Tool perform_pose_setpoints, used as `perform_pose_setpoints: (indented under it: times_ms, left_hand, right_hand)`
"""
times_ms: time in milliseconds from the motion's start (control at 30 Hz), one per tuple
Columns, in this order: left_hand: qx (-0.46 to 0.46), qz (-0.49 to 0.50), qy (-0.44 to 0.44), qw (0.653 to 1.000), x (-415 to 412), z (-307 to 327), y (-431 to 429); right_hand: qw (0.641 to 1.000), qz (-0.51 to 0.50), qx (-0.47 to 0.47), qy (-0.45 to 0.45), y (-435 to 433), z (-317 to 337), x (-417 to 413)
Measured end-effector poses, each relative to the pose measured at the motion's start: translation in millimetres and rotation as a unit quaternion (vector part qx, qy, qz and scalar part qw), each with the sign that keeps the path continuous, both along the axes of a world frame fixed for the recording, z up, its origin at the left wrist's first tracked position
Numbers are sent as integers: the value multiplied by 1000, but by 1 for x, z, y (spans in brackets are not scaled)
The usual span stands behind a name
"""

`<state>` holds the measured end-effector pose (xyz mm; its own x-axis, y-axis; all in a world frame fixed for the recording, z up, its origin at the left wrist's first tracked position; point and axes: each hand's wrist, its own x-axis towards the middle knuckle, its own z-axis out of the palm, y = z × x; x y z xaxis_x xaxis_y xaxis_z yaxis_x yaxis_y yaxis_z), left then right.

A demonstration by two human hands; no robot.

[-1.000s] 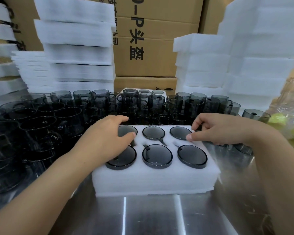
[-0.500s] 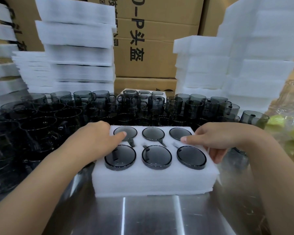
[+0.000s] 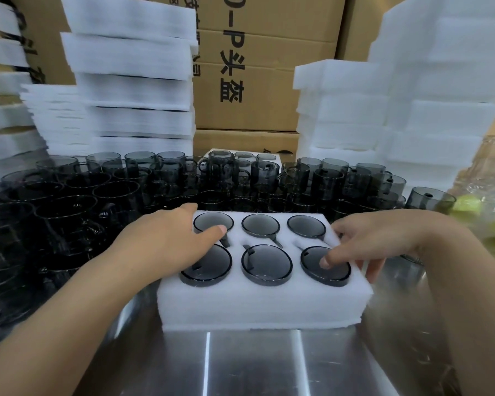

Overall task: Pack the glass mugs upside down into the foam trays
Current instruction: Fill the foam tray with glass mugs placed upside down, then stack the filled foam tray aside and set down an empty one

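Observation:
A white foam tray (image 3: 263, 304) lies on the steel table in front of me. Its six holes each hold a smoky grey glass mug (image 3: 266, 264) upside down, base up. My left hand (image 3: 166, 241) grips the tray's left edge, with its thumb lying over the back-left mug and a finger at the back-left corner. My right hand (image 3: 366, 241) grips the right edge: the thumb presses the front-right mug's base and the fingers curl down the tray's side.
Many loose upright grey mugs (image 3: 166, 178) crowd the table behind and left of the tray. Another filled foam tray (image 3: 240, 155) sits behind them. Foam tray stacks (image 3: 132, 81) (image 3: 412, 95) flank cardboard boxes (image 3: 255, 95). A plastic bag (image 3: 486, 218) lies at the right. Bare steel table (image 3: 255, 364) lies nearest me.
My right hand slid from the tray's back-right corner forward along its right side, thumb now on the front-right mug. My left hand drew back left onto the tray's edge.

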<state>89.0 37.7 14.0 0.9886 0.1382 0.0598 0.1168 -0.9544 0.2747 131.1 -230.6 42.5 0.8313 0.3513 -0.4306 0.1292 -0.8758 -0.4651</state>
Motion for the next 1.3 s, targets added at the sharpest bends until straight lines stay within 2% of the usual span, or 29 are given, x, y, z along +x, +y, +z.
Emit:
perform_pose_setpoints:
  times_ms: [267, 467, 767, 933, 1067, 1233, 1300]
  left_hand:
    - [-121, -60, 47, 990, -6, -1, -12]
    - [-159, -73, 63, 983, -12, 3, -15]
    - [-245, -77, -16, 966, -15, 10, -17]
    - [-324, -103, -79, 937, -16, 14, -18]
    - [-351, -119, -171, 913, -11, 15, -8]
    - [-440, -170, -261, 842, -9, 21, -8]
    - [-471, -160, -283, 820, -7, 28, -10]
  right_hand:
    - [998, -31, -25, -42, -9, 6, -7]
    - [995, -13, -46, -85, -18, 12, -6]
    - [975, -89, 112, -173, -32, 18, -4]
    - [935, -178, 226, -209, -36, 22, -1]
    - [903, -235, 284, -220, -41, 23, 1]
    - [858, -270, 374, -228, -35, 24, 3]
    - [847, -285, 384, -233, -26, 28, 6]
